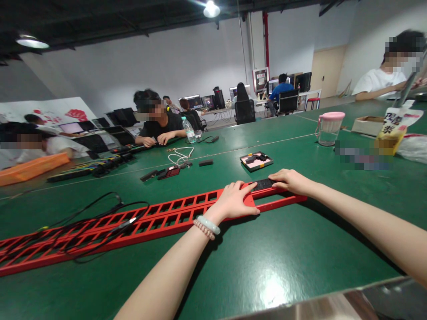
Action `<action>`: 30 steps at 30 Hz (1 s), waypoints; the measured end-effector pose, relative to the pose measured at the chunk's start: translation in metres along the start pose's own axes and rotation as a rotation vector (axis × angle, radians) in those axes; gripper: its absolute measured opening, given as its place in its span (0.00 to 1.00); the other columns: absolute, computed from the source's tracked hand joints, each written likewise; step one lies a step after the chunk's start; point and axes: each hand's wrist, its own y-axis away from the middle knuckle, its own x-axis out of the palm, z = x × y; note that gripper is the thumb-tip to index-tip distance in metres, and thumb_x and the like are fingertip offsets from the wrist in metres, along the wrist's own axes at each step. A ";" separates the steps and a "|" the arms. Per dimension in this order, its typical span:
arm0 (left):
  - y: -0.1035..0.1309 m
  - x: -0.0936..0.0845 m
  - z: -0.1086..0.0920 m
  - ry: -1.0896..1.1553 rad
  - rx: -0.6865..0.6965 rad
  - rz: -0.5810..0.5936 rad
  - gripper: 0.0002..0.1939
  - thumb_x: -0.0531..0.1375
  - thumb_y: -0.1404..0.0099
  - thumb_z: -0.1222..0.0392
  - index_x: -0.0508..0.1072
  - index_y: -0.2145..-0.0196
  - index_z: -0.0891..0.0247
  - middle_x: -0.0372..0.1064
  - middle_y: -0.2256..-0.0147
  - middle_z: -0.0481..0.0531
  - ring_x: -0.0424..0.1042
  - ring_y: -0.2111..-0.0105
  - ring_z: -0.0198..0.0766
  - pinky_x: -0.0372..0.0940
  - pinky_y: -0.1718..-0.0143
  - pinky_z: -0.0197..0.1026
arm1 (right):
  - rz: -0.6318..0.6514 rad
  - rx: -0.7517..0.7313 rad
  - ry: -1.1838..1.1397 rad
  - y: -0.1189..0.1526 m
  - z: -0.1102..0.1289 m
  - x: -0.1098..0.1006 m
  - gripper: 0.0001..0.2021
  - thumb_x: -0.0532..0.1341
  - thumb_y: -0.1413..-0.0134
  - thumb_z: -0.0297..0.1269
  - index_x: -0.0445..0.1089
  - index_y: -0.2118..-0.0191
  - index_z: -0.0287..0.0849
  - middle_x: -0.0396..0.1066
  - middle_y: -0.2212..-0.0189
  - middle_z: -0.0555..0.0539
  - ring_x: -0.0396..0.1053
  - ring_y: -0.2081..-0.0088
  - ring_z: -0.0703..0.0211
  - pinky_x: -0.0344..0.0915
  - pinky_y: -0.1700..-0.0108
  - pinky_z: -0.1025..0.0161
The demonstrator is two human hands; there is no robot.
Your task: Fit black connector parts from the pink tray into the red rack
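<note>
A long red slotted frame (180, 212) lies across the green table, running from the left edge to the middle. My left hand (233, 200), with a pale bangle and a beaded bracelet at the wrist, rests on it with fingers spread. Its index finger reaches the near edge of a black rectangular piece (263, 184) seated in the frame's right end. My right hand (289, 181) is closed at the right end of that black piece, thumb and fingers pinching it. The fingers partly hide that end. A black cable (110, 229) lies looped over the frame's left half.
Beyond my hands sits a small open box (256, 162) with black parts. Dark pieces (168, 172), a white cable (180, 155) and a water bottle (188, 130) lie farther left. A pink-lidded cup (329, 129) and a drink pouch (395, 129) stand right. A person (160, 124) works opposite.
</note>
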 end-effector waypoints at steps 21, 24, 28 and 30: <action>0.001 -0.004 -0.003 0.010 -0.033 0.030 0.46 0.56 0.52 0.31 0.46 0.39 0.47 0.53 0.47 0.53 0.57 0.52 0.52 0.52 0.51 0.48 | 0.039 0.013 -0.042 0.006 0.000 0.002 0.19 0.52 0.43 0.40 0.66 0.48 0.41 0.66 0.49 0.42 0.63 0.49 0.50 0.59 0.46 0.52; 0.001 -0.004 -0.004 0.010 -0.040 0.037 0.46 0.57 0.52 0.31 0.46 0.39 0.47 0.53 0.47 0.53 0.57 0.51 0.52 0.52 0.51 0.48 | 0.034 0.034 -0.046 0.007 -0.001 0.005 0.20 0.51 0.43 0.41 0.66 0.48 0.40 0.61 0.46 0.40 0.59 0.46 0.48 0.56 0.44 0.50; 0.004 -0.003 -0.004 0.019 -0.031 0.016 0.46 0.56 0.52 0.31 0.48 0.40 0.47 0.53 0.48 0.54 0.58 0.52 0.52 0.53 0.52 0.49 | -0.099 0.068 -0.046 0.003 0.013 -0.007 0.20 0.50 0.42 0.42 0.64 0.47 0.40 0.59 0.46 0.38 0.58 0.45 0.48 0.57 0.44 0.50; 0.005 -0.003 -0.004 0.023 -0.034 0.008 0.46 0.56 0.52 0.30 0.48 0.40 0.48 0.54 0.49 0.54 0.58 0.53 0.52 0.54 0.52 0.49 | -0.177 0.030 -0.080 0.016 0.033 -0.019 0.18 0.51 0.42 0.42 0.67 0.51 0.42 0.65 0.50 0.40 0.63 0.49 0.50 0.60 0.47 0.53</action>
